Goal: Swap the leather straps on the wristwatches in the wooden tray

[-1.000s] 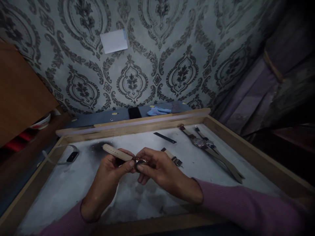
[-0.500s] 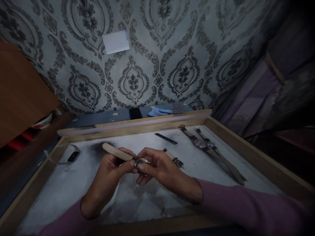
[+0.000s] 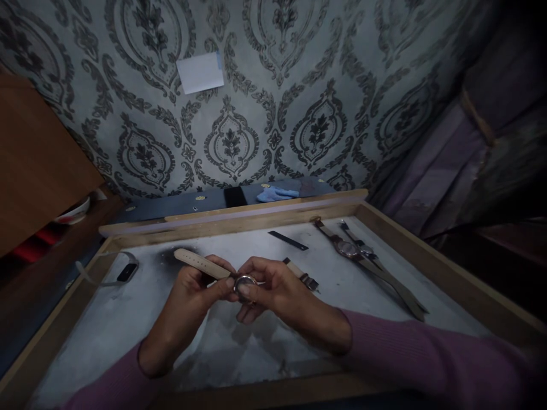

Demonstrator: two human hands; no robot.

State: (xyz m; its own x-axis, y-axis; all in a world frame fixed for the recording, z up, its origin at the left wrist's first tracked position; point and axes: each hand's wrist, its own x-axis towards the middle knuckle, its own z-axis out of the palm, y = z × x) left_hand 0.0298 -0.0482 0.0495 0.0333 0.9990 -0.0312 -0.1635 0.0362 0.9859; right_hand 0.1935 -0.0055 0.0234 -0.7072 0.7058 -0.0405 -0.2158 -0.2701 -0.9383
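Observation:
Over the middle of the shallow wooden-framed tray (image 3: 239, 218), I hold a wristwatch (image 3: 245, 280) with a shiny round case. Its pale, holed strap (image 3: 197, 261) sticks out to the upper left. My left hand (image 3: 183, 304) is closed, its thumb and fingers pinching the strap where it meets the case. The closed fingers of my right hand (image 3: 284, 293) grip the case from the other side, the thumb lying on its face. Just behind my right hand lies a separate strap piece (image 3: 302, 275) with a buckle, partly hidden by that hand.
Two wristwatches (image 3: 347, 249) with long straps lie on the tray's right side. A black flat strip (image 3: 288, 240) rests near the back. At left is a smartwatch (image 3: 127, 272) with a pale band. Behind the rim are a blue cloth (image 3: 277, 195) and a dark flat object (image 3: 235, 197).
The watch case has tilted slightly, so more of its round face shows. The strap's free end has shifted a little left. Both hands keep their hold.

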